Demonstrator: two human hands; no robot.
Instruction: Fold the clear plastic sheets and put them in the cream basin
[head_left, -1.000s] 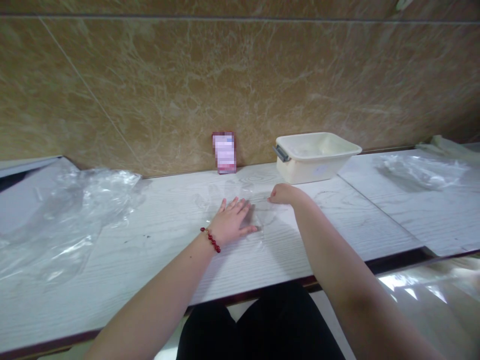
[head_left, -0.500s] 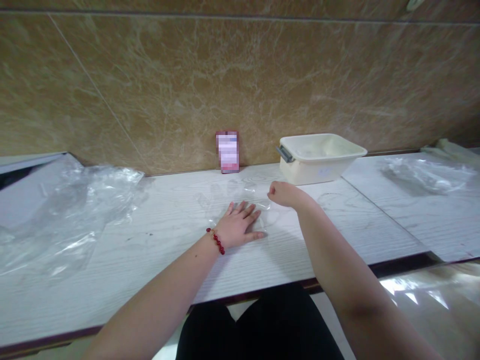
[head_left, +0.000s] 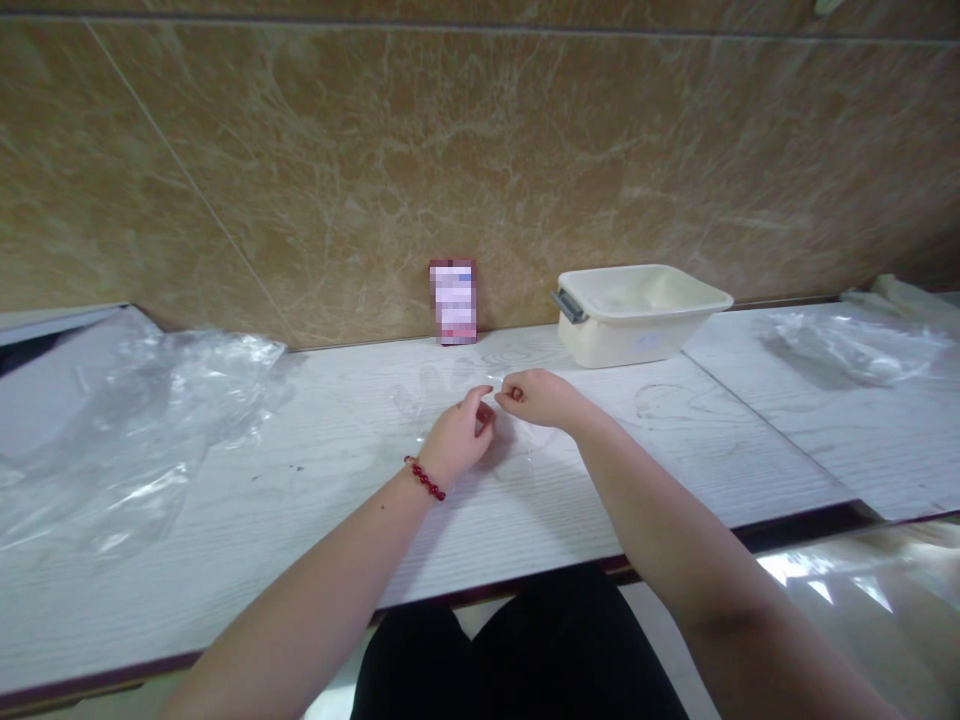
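Note:
A thin clear plastic glove point(head_left: 409, 400) with finger-like lobes lies flat on the white table, partly covered by my hands. My left hand point(head_left: 457, 440), with a red bead bracelet point(head_left: 425, 478) at the wrist, is loosely curled above it. Its upper finger points towards my right fingertips, and a gap shows between that finger and the lower ones. Close beside it, my right hand point(head_left: 540, 398) is closed in a pinch at the glove's right part. Whatever sits between those right fingertips is too small and see-through to make out.
A phone point(head_left: 454, 303) with a blurred screen leans on the marble-patterned wall. Right of it stands a cream plastic tub point(head_left: 630, 340) with a grey handle clip. Crumpled clear plastic point(head_left: 172, 420) spreads at left, and another clear bag point(head_left: 862, 345) lies far right.
My left hand has risen from lying flat with spread fingers and curled. My right hand, still closed, has moved left and slightly down to meet the left fingertips.

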